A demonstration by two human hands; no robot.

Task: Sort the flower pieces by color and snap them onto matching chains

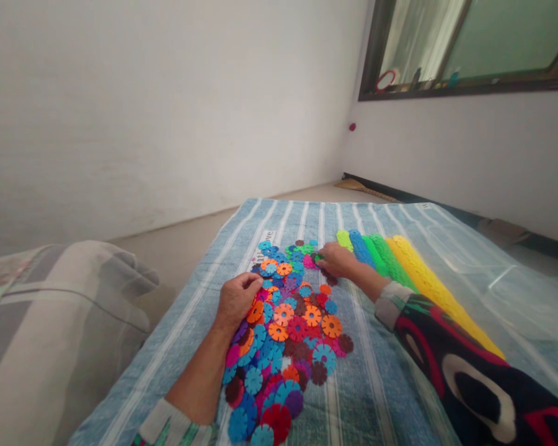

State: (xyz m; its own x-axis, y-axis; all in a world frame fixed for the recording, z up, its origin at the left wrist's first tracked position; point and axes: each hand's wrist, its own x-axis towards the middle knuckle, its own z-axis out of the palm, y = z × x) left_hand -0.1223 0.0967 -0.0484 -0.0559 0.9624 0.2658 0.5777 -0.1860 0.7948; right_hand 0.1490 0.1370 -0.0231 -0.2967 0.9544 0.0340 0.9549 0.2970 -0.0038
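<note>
A loose pile of notched plastic discs (297, 328) in blue, orange, red, purple, brown and green spreads over the striped cloth. At the pile's left edge rests my left hand (239, 300), its fingers curled together against the discs; whatever they may hold is hidden. My right hand (338, 259) reaches to the far right of the pile and pinches a small dark-looking disc (317, 256). Beyond that hand lie long rows of discs sorted by colour: a lime row (345, 239), a blue row (361, 248), green rows (385, 260) and a yellow row (439, 291).
The blue-and-white striped cloth (167, 371) covers the table. A clear plastic sheet or bag (511, 291) lies on its right side. Left of the table stands a fabric-covered seat or bedding (65, 334). White walls and a window (483, 49) are behind.
</note>
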